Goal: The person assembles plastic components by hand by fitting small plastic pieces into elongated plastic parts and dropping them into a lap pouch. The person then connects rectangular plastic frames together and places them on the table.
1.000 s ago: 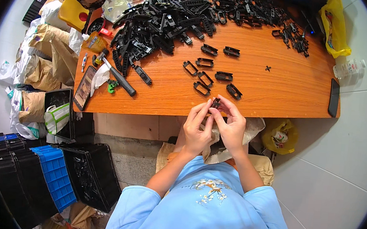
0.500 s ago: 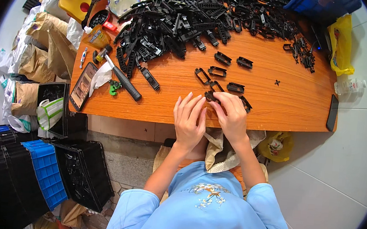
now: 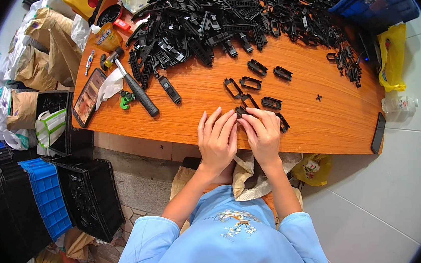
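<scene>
Near the table's front edge, a small black plastic frame (image 3: 241, 111) sits between my fingertips, mostly covered by them. My right hand (image 3: 264, 138) pinches it from the right with thumb and forefinger. From the left, my left hand (image 3: 217, 139) has its thumb and forefinger against the same piece, the other fingers stretched forward. Several similar black frames lie just beyond, among them a rectangular frame (image 3: 233, 88), a second frame (image 3: 271, 103) and another (image 3: 284, 123) beside my right fingers. A longer black part (image 3: 169, 89) lies to the left.
A large heap of black plastic parts (image 3: 195, 25) covers the far side, with a smaller pile (image 3: 349, 66) at right. Left are a hammer (image 3: 141, 95), a phone (image 3: 89, 97) and a green clip-like piece (image 3: 126, 99). A dark flat object (image 3: 378, 133) lies at the right edge.
My view has shifted slightly. My right fingers have drawn closer together over the black plastic frame, while my left hand stays beside it.
</scene>
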`<move>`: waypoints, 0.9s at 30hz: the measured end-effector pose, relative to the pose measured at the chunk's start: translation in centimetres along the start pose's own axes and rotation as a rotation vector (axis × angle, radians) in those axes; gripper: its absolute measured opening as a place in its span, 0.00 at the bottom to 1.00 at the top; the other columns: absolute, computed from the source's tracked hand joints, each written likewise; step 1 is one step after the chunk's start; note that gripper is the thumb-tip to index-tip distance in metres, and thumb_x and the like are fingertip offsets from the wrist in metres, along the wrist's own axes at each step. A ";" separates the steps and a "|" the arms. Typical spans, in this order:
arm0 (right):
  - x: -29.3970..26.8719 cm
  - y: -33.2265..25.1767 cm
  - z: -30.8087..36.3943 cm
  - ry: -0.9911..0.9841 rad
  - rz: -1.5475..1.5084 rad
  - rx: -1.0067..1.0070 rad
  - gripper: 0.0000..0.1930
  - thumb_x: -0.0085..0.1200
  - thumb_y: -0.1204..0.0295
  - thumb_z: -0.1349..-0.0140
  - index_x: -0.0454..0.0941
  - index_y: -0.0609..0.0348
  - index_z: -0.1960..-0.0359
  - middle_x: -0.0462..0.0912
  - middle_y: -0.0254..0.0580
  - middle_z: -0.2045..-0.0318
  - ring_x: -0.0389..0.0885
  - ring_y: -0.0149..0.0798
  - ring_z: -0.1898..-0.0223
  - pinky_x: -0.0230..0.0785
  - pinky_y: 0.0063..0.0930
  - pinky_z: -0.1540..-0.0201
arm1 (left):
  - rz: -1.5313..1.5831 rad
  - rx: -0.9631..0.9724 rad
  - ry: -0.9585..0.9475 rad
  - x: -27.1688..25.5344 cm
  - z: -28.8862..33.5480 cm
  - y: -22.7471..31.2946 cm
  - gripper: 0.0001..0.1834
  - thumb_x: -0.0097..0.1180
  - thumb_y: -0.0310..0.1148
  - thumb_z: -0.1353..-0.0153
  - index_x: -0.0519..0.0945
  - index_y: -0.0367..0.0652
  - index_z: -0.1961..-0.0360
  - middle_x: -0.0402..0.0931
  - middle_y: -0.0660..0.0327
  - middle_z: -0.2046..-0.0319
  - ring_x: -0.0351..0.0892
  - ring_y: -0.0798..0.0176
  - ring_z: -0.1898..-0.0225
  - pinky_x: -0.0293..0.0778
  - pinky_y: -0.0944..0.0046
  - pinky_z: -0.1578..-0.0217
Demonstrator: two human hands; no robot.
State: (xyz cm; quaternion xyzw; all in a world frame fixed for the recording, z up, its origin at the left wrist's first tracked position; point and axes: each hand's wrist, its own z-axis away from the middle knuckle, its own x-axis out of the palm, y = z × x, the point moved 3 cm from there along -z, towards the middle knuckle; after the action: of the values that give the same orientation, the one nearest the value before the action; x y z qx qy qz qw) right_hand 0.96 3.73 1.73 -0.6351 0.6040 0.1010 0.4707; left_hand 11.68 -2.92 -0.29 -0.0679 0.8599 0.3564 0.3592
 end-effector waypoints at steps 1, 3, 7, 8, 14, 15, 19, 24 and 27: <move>0.0 0.1 0.0 0.004 -0.005 0.002 0.08 0.65 0.74 0.51 0.82 0.57 0.68 0.81 0.35 0.62 0.77 0.39 0.61 0.65 0.32 0.60 | -0.002 0.000 -0.003 0.0 0.0 0.0 0.14 0.59 0.27 0.45 0.81 0.41 0.55 0.79 0.61 0.54 0.73 0.54 0.46 0.60 0.47 0.40; 0.1 0.2 0.1 0.010 -0.010 0.005 0.08 0.65 0.74 0.51 0.82 0.57 0.68 0.81 0.34 0.61 0.77 0.39 0.61 0.65 0.32 0.60 | -0.004 0.002 -0.006 0.0 -0.1 0.1 0.14 0.59 0.27 0.45 0.81 0.41 0.55 0.79 0.61 0.54 0.73 0.54 0.46 0.60 0.47 0.40; 0.2 0.0 0.5 -0.002 0.037 0.017 0.10 0.64 0.72 0.50 0.83 0.56 0.64 0.78 0.37 0.57 0.74 0.41 0.59 0.65 0.34 0.58 | -0.003 -0.021 0.003 0.0 0.0 0.0 0.15 0.60 0.24 0.46 0.81 0.44 0.56 0.79 0.64 0.54 0.74 0.56 0.47 0.60 0.48 0.40; 0.3 -0.1 0.6 -0.016 0.055 0.037 0.11 0.64 0.71 0.50 0.83 0.55 0.63 0.76 0.38 0.56 0.72 0.42 0.58 0.64 0.34 0.57 | -0.002 -0.025 0.006 0.0 0.1 -0.1 0.15 0.59 0.24 0.47 0.81 0.44 0.56 0.79 0.64 0.54 0.74 0.56 0.47 0.60 0.48 0.40; 0.0 -0.2 0.7 -0.048 0.060 0.068 0.11 0.63 0.70 0.49 0.84 0.54 0.63 0.74 0.42 0.55 0.70 0.45 0.56 0.64 0.36 0.56 | -0.001 -0.032 -0.023 -0.1 0.1 0.3 0.17 0.58 0.24 0.47 0.80 0.46 0.54 0.78 0.63 0.52 0.73 0.56 0.46 0.59 0.48 0.39; -0.1 -0.1 0.7 -0.036 0.069 0.074 0.11 0.63 0.70 0.49 0.84 0.54 0.63 0.74 0.42 0.55 0.70 0.45 0.56 0.64 0.36 0.56 | 0.006 -0.019 -0.026 -0.1 0.0 0.4 0.17 0.58 0.24 0.47 0.80 0.46 0.54 0.78 0.63 0.52 0.73 0.56 0.46 0.59 0.48 0.39; 0.1 0.1 0.8 -0.046 -0.045 0.094 0.13 0.64 0.69 0.50 0.83 0.56 0.62 0.74 0.43 0.56 0.71 0.45 0.57 0.64 0.37 0.56 | -0.056 -0.010 -0.086 -0.3 -0.3 0.6 0.20 0.57 0.25 0.48 0.78 0.47 0.51 0.75 0.60 0.49 0.70 0.55 0.44 0.57 0.46 0.39; -0.6 0.3 0.5 -0.044 -0.190 0.097 0.15 0.64 0.70 0.51 0.83 0.56 0.60 0.74 0.41 0.57 0.71 0.44 0.60 0.65 0.34 0.58 | -0.074 -0.001 -0.097 0.0 -0.3 0.4 0.21 0.56 0.25 0.48 0.78 0.46 0.50 0.74 0.58 0.48 0.69 0.55 0.43 0.56 0.46 0.38; -2.3 1.9 0.2 0.060 -0.184 0.104 0.14 0.63 0.72 0.49 0.82 0.56 0.59 0.76 0.42 0.57 0.74 0.44 0.58 0.68 0.34 0.56 | -0.075 0.023 -0.071 0.3 -0.4 0.4 0.21 0.56 0.24 0.46 0.77 0.45 0.49 0.74 0.58 0.48 0.70 0.54 0.44 0.57 0.45 0.38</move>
State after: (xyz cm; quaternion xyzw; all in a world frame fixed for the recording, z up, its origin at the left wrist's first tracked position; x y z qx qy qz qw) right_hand -1.15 5.73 2.34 -0.6652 0.5615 0.0067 0.4921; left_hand 11.12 -2.83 -0.04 -0.0830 0.8476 0.3348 0.4033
